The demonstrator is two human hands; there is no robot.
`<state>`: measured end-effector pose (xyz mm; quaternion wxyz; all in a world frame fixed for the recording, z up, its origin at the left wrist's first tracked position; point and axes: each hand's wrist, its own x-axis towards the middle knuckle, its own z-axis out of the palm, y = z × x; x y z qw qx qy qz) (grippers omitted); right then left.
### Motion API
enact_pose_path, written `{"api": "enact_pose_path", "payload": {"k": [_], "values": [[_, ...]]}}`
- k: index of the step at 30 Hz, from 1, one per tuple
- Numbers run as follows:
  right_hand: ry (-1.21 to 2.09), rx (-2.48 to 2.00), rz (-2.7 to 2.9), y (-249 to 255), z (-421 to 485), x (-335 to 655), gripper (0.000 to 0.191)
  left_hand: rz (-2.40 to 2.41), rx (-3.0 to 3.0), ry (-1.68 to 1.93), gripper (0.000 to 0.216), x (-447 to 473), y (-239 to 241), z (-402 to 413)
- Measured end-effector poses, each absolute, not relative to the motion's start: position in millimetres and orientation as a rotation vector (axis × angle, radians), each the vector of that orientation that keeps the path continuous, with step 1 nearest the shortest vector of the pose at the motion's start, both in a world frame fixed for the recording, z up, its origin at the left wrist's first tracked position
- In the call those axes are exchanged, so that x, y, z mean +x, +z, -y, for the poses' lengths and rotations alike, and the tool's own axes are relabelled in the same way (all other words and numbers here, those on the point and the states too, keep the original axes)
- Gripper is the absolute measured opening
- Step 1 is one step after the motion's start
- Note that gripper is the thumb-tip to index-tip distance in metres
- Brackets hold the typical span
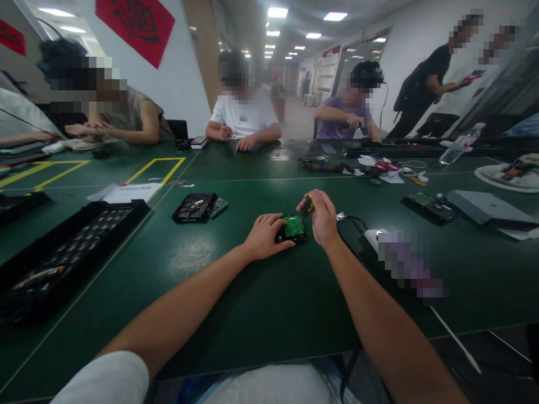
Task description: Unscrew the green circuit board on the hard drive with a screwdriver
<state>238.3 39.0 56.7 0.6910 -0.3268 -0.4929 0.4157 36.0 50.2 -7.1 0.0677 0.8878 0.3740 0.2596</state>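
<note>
A small black drive with a green circuit board (293,227) on top lies on the green table (261,303) in front of me. My left hand (265,235) rests on its left side, fingers curled over the edge and holding it down. My right hand (322,216) is closed around a small screwdriver with a yellow handle (310,202), held just above the board's right side. Both forearms reach in from the bottom of the view.
A second black drive with a loose green board (197,207) lies to the left. Black trays (63,252) sit at far left. A white device with a cable (373,235) is right of my hand. Other people sit across the table; tools and parts clutter the right.
</note>
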Motion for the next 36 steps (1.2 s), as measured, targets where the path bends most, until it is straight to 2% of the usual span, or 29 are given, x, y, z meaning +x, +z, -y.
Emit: {"api": "enact_pose_path", "payload": {"k": [8, 18, 28, 31, 36], "values": [[0.960, -0.684, 1.018, 55.5, -41.1, 237.4, 0.057, -1.122, 2.676, 0.782, 0.066, 36.6, -6.2, -49.7], [0.932, -0.715, 1.083, 56.8, -38.5, 235.6, 0.043, -1.125, 2.680, 0.783, 0.069, 36.9, -7.8, -50.4], [0.986, -0.669, 1.032, 56.7, -38.2, 233.2, 0.057, -1.120, 2.685, 0.768, 0.068, 36.1, -7.5, -50.8], [0.986, -0.658, 1.055, 53.8, -40.1, 236.9, 0.053, -1.116, 2.688, 0.769, 0.067, 36.1, -7.1, -50.7], [0.932, -0.695, 1.100, 52.2, -41.1, 238.1, 0.034, -1.101, 2.689, 0.791, 0.066, 36.2, -8.6, -51.3]]}}
